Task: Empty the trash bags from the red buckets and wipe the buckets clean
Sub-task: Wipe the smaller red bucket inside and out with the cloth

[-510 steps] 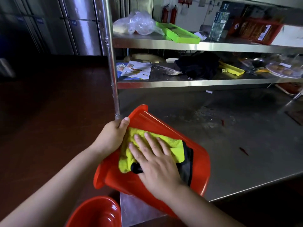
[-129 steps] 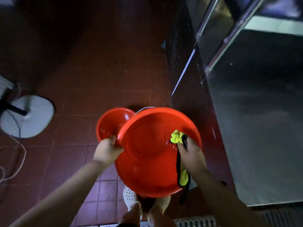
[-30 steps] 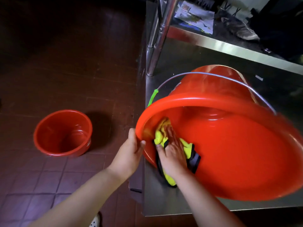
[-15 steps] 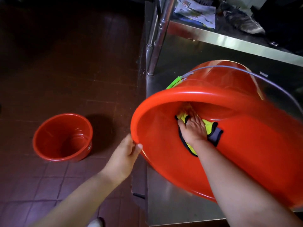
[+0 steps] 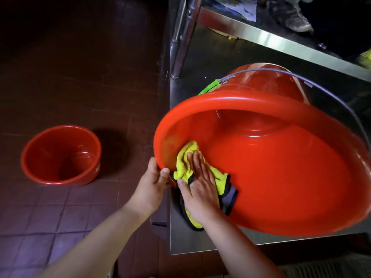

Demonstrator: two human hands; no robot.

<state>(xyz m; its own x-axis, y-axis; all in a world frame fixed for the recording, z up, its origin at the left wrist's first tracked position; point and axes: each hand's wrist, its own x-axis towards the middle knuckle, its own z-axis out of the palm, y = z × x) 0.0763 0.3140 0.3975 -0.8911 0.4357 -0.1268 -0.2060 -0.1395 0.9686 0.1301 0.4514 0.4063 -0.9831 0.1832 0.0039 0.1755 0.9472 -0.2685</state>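
A large red bucket (image 5: 281,177) lies tipped on its side on the steel table, its mouth facing me and its wire handle arching over the top. My left hand (image 5: 153,184) grips the bucket's rim at its lower left, thumb over the edge. My right hand (image 5: 200,185) presses a yellow cloth with dark trim (image 5: 185,163) flat against the inner wall just inside the rim, fingers straight. A second, smaller red bucket (image 5: 60,155) stands upright on the tiled floor to the left, with nothing inside it.
The steel table (image 5: 200,241) has a shelf post (image 5: 180,37) at its left corner and a lower shelf (image 5: 281,41) holding papers and a shoe. Dark red floor tiles (image 5: 60,217) spread to the left. A floor grate (image 5: 331,267) lies at the bottom right.
My right hand has drawn the cloth back from deep inside the bucket to the inner wall near the lower-left rim. My left hand still holds the rim.
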